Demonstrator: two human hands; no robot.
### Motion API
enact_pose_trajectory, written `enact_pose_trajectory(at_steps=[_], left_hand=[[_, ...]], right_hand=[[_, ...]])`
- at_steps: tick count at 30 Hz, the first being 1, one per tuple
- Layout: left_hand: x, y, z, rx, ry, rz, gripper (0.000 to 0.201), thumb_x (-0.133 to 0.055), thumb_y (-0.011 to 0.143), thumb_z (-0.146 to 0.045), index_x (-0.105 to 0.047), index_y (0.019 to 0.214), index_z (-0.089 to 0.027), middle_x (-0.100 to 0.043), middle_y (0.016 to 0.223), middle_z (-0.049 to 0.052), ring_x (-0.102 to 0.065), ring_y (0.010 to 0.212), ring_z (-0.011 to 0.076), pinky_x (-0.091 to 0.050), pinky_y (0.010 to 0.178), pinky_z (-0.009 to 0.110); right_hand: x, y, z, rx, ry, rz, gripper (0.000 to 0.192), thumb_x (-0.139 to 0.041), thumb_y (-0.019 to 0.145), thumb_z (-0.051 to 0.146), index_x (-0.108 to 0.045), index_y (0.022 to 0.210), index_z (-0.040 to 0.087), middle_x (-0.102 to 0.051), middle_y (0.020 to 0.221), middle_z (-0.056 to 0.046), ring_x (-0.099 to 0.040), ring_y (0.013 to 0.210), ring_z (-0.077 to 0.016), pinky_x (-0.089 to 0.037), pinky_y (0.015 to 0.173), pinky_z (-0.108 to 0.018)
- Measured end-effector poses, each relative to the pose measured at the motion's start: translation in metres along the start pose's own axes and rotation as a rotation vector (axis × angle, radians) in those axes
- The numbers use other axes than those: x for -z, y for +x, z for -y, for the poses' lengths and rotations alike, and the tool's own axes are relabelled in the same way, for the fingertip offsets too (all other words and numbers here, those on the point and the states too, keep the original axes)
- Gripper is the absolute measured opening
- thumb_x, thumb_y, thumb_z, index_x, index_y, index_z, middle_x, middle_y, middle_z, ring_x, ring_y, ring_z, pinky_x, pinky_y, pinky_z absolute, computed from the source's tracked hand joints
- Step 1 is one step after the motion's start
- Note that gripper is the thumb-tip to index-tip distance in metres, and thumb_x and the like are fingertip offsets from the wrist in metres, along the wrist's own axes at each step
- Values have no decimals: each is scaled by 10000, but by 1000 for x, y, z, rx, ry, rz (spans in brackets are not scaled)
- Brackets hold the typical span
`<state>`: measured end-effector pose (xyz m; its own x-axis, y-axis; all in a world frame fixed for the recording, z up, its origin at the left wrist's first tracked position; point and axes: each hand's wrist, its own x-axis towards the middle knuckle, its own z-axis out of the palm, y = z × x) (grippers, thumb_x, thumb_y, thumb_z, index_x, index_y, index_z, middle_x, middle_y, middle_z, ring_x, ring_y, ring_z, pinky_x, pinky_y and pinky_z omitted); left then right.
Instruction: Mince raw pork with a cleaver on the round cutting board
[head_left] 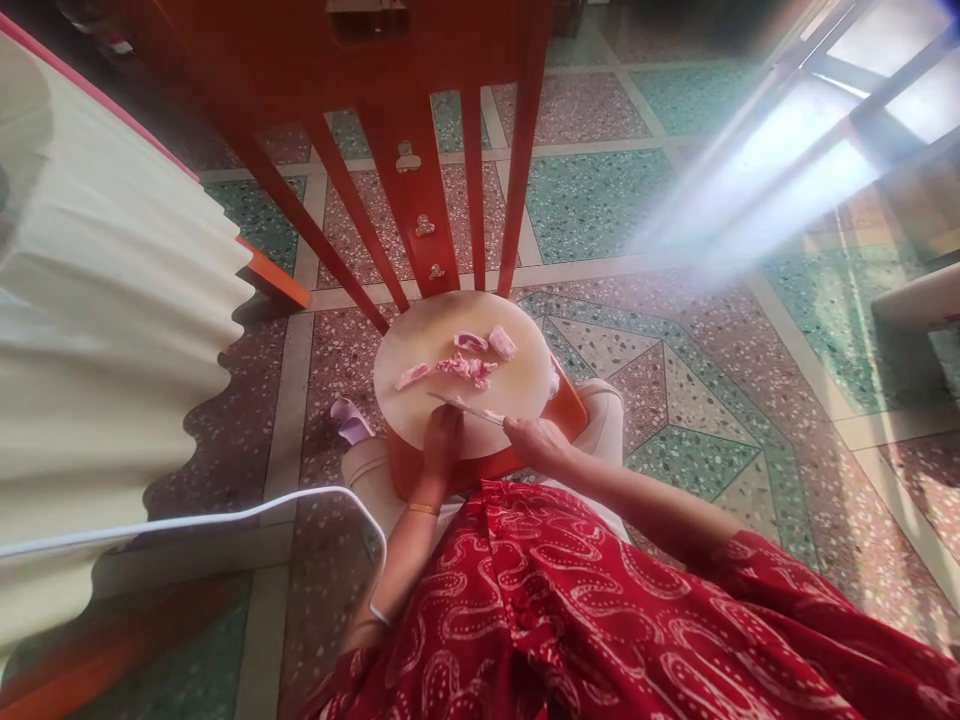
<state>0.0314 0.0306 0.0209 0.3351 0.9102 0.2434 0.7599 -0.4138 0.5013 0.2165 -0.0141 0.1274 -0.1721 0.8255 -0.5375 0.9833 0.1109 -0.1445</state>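
A red wooden chair stands behind the round pale wooden cutting board. Pink raw meat pieces lie mid-board. The right hand grips a thin knife at the board's near edge; the left hand rests flat there. Slicing seems underway; steadying a piece likely follows. The blade edge is blurred.

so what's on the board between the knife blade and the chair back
Pink meat pieces lie on the round cutting board, between the knife and the orange chair back, in the head view.
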Motion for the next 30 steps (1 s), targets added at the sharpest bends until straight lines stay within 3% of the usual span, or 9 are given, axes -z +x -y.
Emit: enact_pose_trajectory(at_steps=[5,9,12,15,21,27,30], left_hand=[[-15,-3,12,-41,-27,53,282,-400,881,-153,-585,1094,-143,-623,1056,123,-545,1024,245,-432,909,426],[-19,-1,15,-41,-31,19,318,-425,886,-196,-539,1178,-144,-598,1124,133,-526,1081,259,-419,937,446],[-19,3,13,-21,-9,58,290,-425,885,-212,-565,1136,-169,-612,1093,124,-548,1037,262,-427,923,461],[-18,4,11,7,1,75,271,-431,880,-217,-583,1099,-170,-614,1075,128,-552,1012,266,-426,917,459],[-17,-1,10,45,-12,39,288,-365,914,-236,-596,1062,-149,-609,1048,116,-534,1010,247,-433,905,409],[-10,0,3,22,17,20,282,-381,915,-255,-609,1041,-144,-615,1018,122,-541,995,248,-432,898,411],[-7,1,1,8,-20,9,286,-377,919,-261,-605,1045,-143,-618,1013,120,-547,982,241,-435,897,410]], right_hand=[[-1,4,7,-16,44,27,256,-318,924,192,-454,1141,201,-673,837,-90,-664,795,-218,-474,619,-276],[11,33,28,22,96,5,306,-282,945,204,-394,1230,212,-669,913,-104,-661,811,-208,-480,642,-279],[20,54,39,79,102,-5,316,-272,941,176,-413,1223,197,-671,925,-110,-659,844,-214,-484,672,-293],[20,51,31,97,92,-6,313,-292,927,152,-434,1204,189,-671,928,-113,-657,865,-218,-487,686,-298],[10,24,-8,19,-20,77,296,-336,917,174,-454,1186,205,-672,862,-111,-665,809,-240,-490,627,-310],[17,54,11,128,44,5,331,-320,911,166,-438,1219,191,-665,958,-116,-651,858,-230,-489,644,-305],[22,53,7,151,47,0,309,-354,900,162,-493,1174,194,-659,994,-110,-640,892,-220,-482,679,-289]])
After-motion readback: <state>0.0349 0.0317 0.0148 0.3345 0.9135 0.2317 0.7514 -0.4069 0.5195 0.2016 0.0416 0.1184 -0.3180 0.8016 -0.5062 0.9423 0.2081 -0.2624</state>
